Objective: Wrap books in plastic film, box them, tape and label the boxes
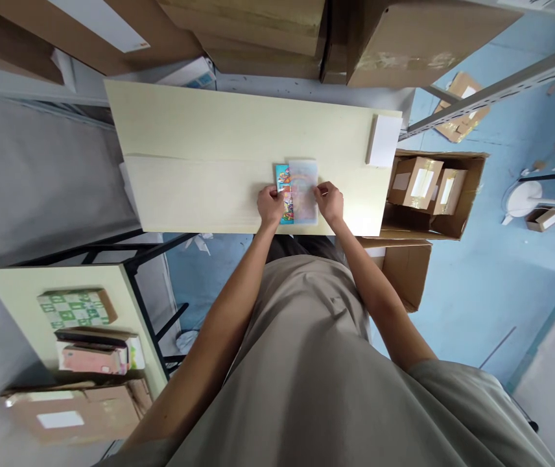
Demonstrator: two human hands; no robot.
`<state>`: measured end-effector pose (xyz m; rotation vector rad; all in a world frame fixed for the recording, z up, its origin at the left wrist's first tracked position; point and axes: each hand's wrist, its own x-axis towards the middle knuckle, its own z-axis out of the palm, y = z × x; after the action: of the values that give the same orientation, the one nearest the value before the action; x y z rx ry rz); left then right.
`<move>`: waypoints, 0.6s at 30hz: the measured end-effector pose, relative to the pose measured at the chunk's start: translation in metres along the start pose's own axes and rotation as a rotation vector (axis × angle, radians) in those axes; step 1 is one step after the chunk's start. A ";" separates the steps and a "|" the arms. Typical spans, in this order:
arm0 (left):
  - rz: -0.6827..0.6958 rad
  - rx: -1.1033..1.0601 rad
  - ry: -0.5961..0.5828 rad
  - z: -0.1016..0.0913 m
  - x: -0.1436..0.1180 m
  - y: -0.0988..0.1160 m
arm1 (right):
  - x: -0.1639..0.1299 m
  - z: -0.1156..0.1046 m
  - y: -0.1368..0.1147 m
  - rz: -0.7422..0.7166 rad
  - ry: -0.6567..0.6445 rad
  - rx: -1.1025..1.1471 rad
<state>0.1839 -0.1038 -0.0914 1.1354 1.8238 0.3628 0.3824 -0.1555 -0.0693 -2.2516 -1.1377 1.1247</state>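
On the pale tabletop [209,191] in front of me lies a blue, brightly printed booklet or card [285,194]. A translucent, milky plastic sleeve [304,191] covers its right part, leaving a strip of the print bare on the left. My left hand [270,203] is closed at the left edge of the booklet, its thumb on the printed strip. At the sleeve's right edge, my right hand [329,200] is closed with thumb and forefinger pinching that edge. I cannot tell how far the booklet reaches inside the sleeve.
A white stack or box [384,141] sits at the table's right end. Beyond it, an open carton [472,194] holds smaller boxes. Large cardboard boxes [268,39] line the shelf behind the table. A side table [15,292] at lower left carries packages and a carton.
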 end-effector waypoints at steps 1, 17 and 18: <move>0.008 0.002 0.005 0.000 -0.001 0.000 | 0.000 0.003 -0.002 -0.006 -0.014 0.000; 0.145 0.070 0.164 0.008 -0.027 -0.001 | 0.010 -0.001 -0.005 0.025 0.005 -0.099; 0.153 0.061 0.155 0.007 -0.027 -0.001 | 0.013 0.000 -0.007 0.031 0.000 -0.095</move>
<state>0.1935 -0.1275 -0.0812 1.3249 1.8978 0.4997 0.3832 -0.1412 -0.0710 -2.3490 -1.1836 1.1039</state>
